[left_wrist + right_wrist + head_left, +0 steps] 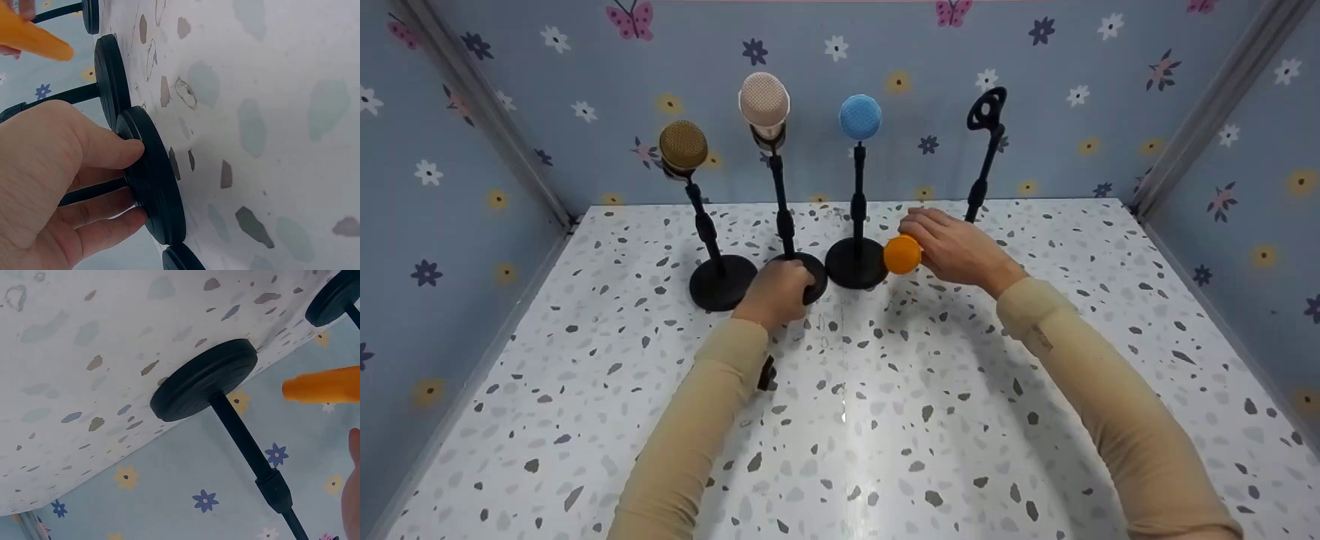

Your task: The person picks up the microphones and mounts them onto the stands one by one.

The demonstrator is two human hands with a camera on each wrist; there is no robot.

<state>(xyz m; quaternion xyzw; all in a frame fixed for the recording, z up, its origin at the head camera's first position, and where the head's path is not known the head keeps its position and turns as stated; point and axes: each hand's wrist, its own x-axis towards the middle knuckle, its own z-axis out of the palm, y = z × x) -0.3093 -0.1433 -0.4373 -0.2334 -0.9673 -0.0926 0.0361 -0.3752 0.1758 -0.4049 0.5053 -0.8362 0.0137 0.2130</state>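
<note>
My left hand grips the round black base of the microphone stand that bears a pale pink microphone. Its thumb and fingers lie on the base, around the pole. In my right hand is an orange microphone; its smooth tapered handle points out past the fingers, and its head is hidden. Behind that hand rises a stand with a bare clip; its base shows in the right wrist view. Between the hands stands a blue microphone on its own stand.
A gold microphone tops the leftmost stand, whose base is near my left hand. The speckled white table meets a flowered blue wall at the back, with side walls left and right. A small black piece shows beside the left sleeve.
</note>
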